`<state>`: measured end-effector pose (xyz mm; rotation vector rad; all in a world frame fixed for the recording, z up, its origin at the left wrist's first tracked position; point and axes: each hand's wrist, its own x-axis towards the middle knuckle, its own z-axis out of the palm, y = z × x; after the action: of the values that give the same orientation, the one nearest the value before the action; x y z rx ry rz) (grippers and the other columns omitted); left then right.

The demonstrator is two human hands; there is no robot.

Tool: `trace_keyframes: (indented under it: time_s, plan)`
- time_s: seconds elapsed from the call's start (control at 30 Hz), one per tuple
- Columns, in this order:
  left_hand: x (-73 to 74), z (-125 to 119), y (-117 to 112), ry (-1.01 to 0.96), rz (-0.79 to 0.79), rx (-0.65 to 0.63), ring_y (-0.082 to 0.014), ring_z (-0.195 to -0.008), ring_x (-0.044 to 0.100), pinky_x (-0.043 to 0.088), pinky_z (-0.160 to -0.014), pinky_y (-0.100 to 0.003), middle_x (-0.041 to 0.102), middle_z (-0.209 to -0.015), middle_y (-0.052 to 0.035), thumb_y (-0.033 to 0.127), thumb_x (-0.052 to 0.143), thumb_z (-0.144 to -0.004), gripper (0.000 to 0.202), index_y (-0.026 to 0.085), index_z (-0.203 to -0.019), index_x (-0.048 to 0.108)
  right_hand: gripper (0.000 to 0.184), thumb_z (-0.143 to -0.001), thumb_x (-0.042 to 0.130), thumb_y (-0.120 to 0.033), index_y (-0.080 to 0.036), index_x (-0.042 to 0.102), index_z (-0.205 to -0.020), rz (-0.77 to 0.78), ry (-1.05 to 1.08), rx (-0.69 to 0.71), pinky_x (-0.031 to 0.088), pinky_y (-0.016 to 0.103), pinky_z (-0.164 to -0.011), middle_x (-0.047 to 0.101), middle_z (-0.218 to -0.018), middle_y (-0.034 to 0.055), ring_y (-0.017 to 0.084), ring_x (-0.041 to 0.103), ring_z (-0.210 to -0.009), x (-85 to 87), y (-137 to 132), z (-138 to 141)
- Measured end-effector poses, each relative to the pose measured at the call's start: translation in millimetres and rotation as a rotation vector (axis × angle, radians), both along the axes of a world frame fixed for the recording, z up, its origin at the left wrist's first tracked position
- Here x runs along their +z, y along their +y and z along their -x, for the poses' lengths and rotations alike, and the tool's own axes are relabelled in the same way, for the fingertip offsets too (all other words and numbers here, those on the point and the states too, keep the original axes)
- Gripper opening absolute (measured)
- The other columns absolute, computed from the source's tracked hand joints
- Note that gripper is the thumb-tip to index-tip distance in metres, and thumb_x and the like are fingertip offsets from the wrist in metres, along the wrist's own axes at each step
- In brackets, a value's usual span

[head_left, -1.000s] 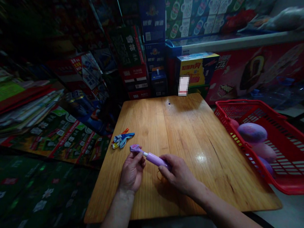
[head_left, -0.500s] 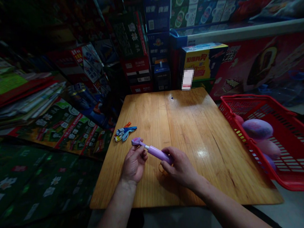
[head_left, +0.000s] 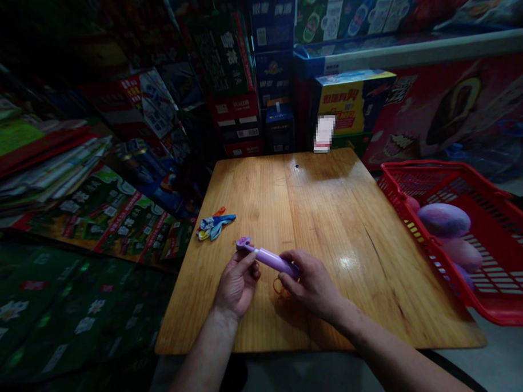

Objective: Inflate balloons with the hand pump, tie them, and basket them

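My left hand [head_left: 239,279] pinches a limp purple balloon [head_left: 243,242] at its neck, which sits at the white nozzle of a purple balloon pump [head_left: 272,261]. Around the pump's thicker end my right hand [head_left: 311,281] is closed. The pump slants down to the right above the wooden table [head_left: 331,216]. Thin orange rings, perhaps rubber bands [head_left: 278,286], show beneath my right hand; whether they touch it I cannot tell. Left of the hands, several uninflated balloons [head_left: 215,226] in blue, orange and yellow lie in a small pile near the table's left edge.
A red plastic basket [head_left: 497,319] with several inflated balloons [head_left: 444,220] stands at the table's right side. A small dark blue bit [head_left: 297,166] lies near the far edge. Stacked cartons [head_left: 237,117] rise behind the table, and green packs [head_left: 89,316] crowd the left.
My left hand has moved slightly right, and the balloon's neck now sits further over the pump's nozzle, less of which shows. My right hand is almost where it was.
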<state>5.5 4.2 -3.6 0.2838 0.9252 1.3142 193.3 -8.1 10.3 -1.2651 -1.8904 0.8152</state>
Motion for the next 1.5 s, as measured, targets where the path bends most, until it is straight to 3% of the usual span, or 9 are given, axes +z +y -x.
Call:
trace_keyframes:
  time_s: [0.23,0.47,0.9,1.13,1.33,1.5]
  plan:
    - [9.4,9.4,-1.0,-0.145,0.067,-0.111,-0.0102,-0.076,0.062,0.045,-0.059,-0.021,0.065,-0.092,0.0004,0.012,0.077,-0.073,0.037,0.025,-0.105,0.065,0.025,-0.084,0.061,-0.017,-0.022,0.058,-0.108,-0.002,0.027,0.042,0.044,0.031,-0.074,0.063,-0.096,0.0045,0.018,0.057,-0.084,-0.2,0.4,0.3]
    - [9.6,19.7,-4.7,0.032,0.1,-0.215,-0.0118,-0.074,0.062,0.045,-0.058,-0.022,0.062,-0.087,0.0011,0.014,0.079,-0.071,0.027,0.021,-0.094,0.065,0.025,-0.08,0.063,-0.011,-0.022,0.059,-0.101,-0.013,0.005,0.046,0.042,0.03,-0.073,0.061,-0.092,0.0027,0.018,0.056,-0.083,0.2,2.6,-1.5]
    - [7.6,15.0,-2.1,0.012,0.006,-0.03,-0.0096,-0.071,0.06,0.044,-0.056,-0.02,0.065,-0.086,0.0001,0.016,0.082,-0.069,0.029,0.018,-0.093,0.067,0.027,-0.082,0.065,-0.014,-0.024,0.058,-0.106,-0.032,0.03,0.044,0.044,0.031,-0.074,0.061,-0.095,0.0029,0.018,0.056,-0.084,0.9,3.4,4.4]
    - [7.7,11.3,-7.9,0.034,0.034,-0.141,-0.0121,-0.075,0.064,0.043,-0.053,-0.019,0.065,-0.092,-0.001,0.02,0.081,-0.072,0.03,0.021,-0.099,0.068,0.029,-0.079,0.063,-0.009,-0.024,0.058,-0.104,-0.061,0.014,0.026,0.042,0.03,-0.072,0.059,-0.093,0.0027,0.018,0.055,-0.084,-3.2,4.2,3.5]
    - [4.6,11.1,-6.8,-0.043,0.065,-0.089,-0.0109,-0.071,0.066,0.04,-0.049,-0.016,0.068,-0.092,-0.0011,0.017,0.081,-0.072,0.029,0.021,-0.098,0.068,0.03,-0.081,0.063,-0.01,-0.024,0.058,-0.107,-0.065,-0.008,0.033,0.042,0.031,-0.074,0.059,-0.097,0.0034,0.019,0.055,-0.086,-0.4,5.1,3.0]
    - [3.6,7.4,-4.9,-0.044,0.02,-0.058,-0.0085,-0.068,0.063,0.045,-0.053,-0.016,0.07,-0.097,-0.0053,0.019,0.077,-0.078,0.028,0.018,-0.104,0.069,0.032,-0.081,0.062,-0.009,-0.024,0.058,-0.109,-0.07,-0.008,0.037,0.043,0.031,-0.075,0.06,-0.101,0.0041,0.019,0.056,-0.088,-1.6,6.7,4.6]
